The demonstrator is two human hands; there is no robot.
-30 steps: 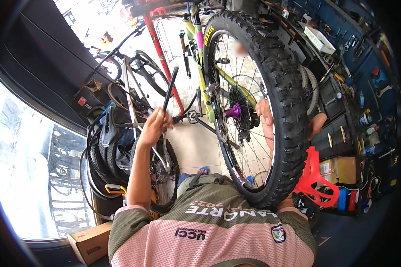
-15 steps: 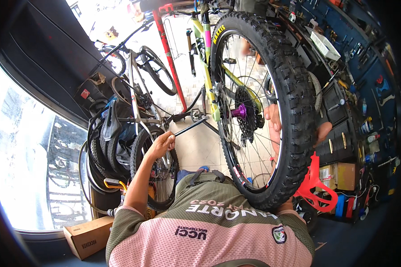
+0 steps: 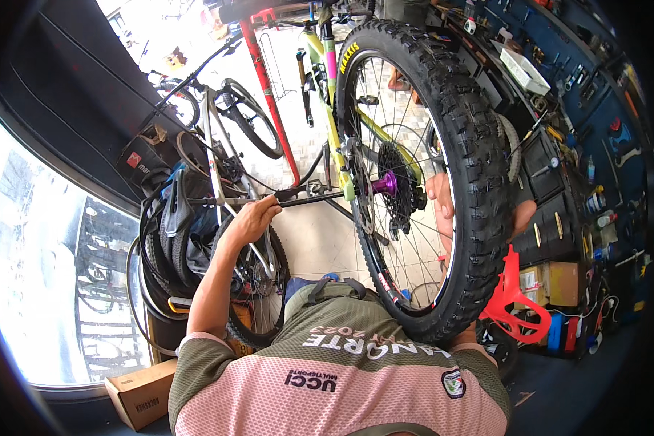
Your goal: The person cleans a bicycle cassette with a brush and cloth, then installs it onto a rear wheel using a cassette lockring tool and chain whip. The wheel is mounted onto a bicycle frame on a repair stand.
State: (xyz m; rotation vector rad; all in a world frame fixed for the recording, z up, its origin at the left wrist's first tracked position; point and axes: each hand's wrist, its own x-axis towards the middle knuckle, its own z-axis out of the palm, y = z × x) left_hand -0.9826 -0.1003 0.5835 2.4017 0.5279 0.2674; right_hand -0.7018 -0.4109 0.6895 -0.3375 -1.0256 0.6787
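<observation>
A mountain bike's rear wheel [image 3: 479, 167] stands tall in front of me, with a knobby black tyre, a purple hub [image 3: 386, 183] and a dark cassette [image 3: 396, 163]. My right hand [image 3: 439, 195] grips this wheel at its right side, with fingers inside the rim among the spokes and another part showing beyond the tyre. Part of that hand is hidden by the tyre. In my left hand [image 3: 256, 218] is a black rod that looks like a thru-axle [image 3: 309, 200]. Its far end reaches the yellow-green frame [image 3: 348, 187] beside the hub; I cannot tell whether it has entered.
A silver bike [image 3: 221, 160] and hanging bags [image 3: 174, 211] stand at the left. Behind is a red post [image 3: 269, 94]. Tools hang on the dark wall [image 3: 603, 109] at the right, above a red plastic stand [image 3: 512, 305]. A cardboard box [image 3: 142, 392] lies at lower left.
My left hand has moved slightly up and left, and the rod has swung from slanted to nearly level, its end still by the frame. My right hand keeps hold of the wheel.
</observation>
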